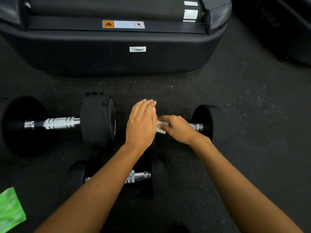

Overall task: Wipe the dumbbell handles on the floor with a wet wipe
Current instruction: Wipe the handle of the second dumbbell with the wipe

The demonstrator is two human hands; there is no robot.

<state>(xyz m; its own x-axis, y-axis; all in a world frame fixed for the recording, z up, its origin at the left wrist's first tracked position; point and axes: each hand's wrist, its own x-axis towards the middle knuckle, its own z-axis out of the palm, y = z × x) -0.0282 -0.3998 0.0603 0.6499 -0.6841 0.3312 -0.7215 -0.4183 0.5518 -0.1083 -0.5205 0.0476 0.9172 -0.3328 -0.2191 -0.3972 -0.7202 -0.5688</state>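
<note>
Three black dumbbells with chrome handles lie on the dark rubber floor. On the right dumbbell (206,121), my right hand (178,128) presses a white wet wipe (161,126) around the handle, which is mostly hidden. My left hand (141,125) rests flat, fingers together, on that dumbbell's left weight, covering it. The large left dumbbell (58,123) lies untouched with its knurled handle fully showing. The near dumbbell (139,176) sits under my left forearm, its handle partly hidden.
A black treadmill base (117,54) with a warning sticker fills the space beyond the dumbbells. A second dark machine (286,31) stands at the top right. A green wipe packet (10,209) lies at the bottom left corner.
</note>
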